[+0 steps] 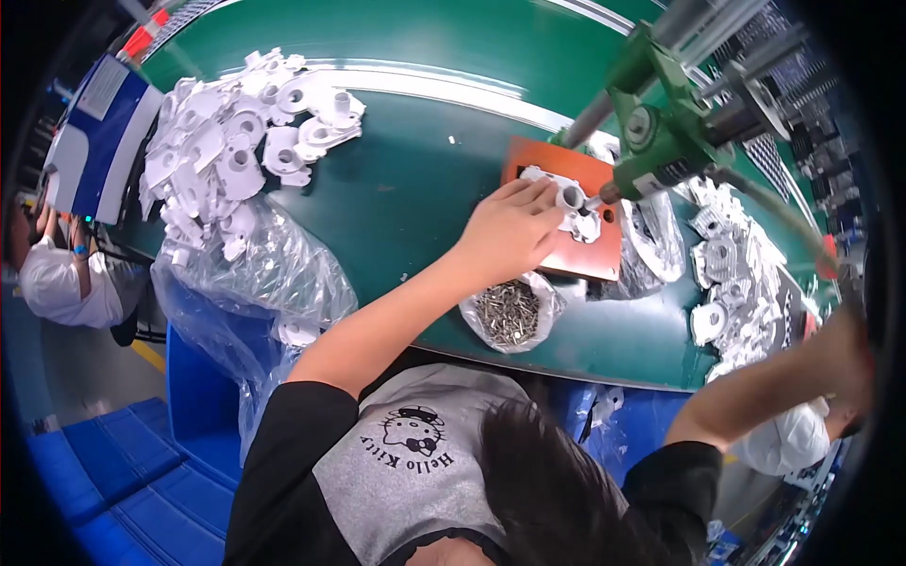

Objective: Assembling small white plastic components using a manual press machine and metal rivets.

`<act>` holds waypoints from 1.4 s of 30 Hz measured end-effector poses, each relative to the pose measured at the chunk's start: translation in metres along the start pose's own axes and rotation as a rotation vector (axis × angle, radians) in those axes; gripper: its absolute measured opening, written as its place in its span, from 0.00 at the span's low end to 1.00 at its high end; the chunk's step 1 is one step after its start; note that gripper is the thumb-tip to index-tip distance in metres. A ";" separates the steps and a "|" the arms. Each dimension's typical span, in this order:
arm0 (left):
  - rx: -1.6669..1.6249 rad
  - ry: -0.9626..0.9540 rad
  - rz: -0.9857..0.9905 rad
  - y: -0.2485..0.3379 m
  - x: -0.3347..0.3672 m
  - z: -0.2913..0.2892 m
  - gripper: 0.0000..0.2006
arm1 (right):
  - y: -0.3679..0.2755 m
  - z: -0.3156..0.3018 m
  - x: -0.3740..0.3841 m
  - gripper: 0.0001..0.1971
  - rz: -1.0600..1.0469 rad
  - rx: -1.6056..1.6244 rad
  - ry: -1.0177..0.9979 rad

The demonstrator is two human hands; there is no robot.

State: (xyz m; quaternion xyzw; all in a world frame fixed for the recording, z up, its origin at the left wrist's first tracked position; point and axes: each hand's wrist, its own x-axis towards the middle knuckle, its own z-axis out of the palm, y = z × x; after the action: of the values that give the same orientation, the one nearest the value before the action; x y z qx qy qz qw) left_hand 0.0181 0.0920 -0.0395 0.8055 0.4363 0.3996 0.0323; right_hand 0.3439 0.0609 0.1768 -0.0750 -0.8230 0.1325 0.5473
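My left hand (pixel 514 226) reaches over an orange plate (pixel 557 262), its fingers closed on a white plastic part (pixel 583 226) with a round tubular hole. A green arbor press (pixel 651 123) stands over that plate, and its metal tip comes down right beside the hole. At the far right, my right hand (pixel 840 354) is raised by the dark rim of the picture. The press lever (pixel 779 212) runs out to that hand, which appears closed round its end; the fingers are blurred. Just below my left hand sits a bag of small metal pins or screws (pixel 510 316).
A heap of white plastic parts (pixel 222 141) lies at the left, beside clear plastic sheeting (pixel 264 259) over a blue bin (pixel 203 377). More white parts (pixel 722 255) stand in rows at the right. Beyond the green table (pixel 415 170) runs a green belt (pixel 377 33). Other people work at both sides.
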 end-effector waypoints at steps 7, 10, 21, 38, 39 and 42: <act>-0.036 -0.062 0.001 0.008 -0.002 -0.002 0.07 | -0.058 0.137 -0.130 0.13 0.302 -0.360 0.585; -0.045 -0.067 -0.077 -0.003 0.003 -0.005 0.14 | -0.036 0.101 -0.110 0.16 0.255 -0.128 0.210; 0.057 -0.425 0.045 -0.005 0.052 -0.029 0.22 | 0.134 0.088 0.086 0.11 0.455 0.334 0.489; -0.145 0.060 -0.534 -0.128 0.057 -0.036 0.33 | 0.038 0.006 -0.331 0.26 1.199 -1.067 0.810; -0.060 0.076 -0.517 -0.141 0.048 -0.049 0.32 | 0.046 0.008 -0.329 0.29 1.252 -1.019 0.849; 0.327 0.056 -0.533 -0.182 0.024 -0.094 0.26 | 0.057 0.012 -0.313 0.35 1.329 -1.002 0.872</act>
State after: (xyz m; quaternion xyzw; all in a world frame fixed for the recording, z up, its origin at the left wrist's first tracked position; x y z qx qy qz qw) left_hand -0.1613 0.1937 -0.0335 0.6459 0.6913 0.3238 -0.0063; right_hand 0.4534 0.0296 -0.1202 -0.7995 -0.2947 0.0084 0.5234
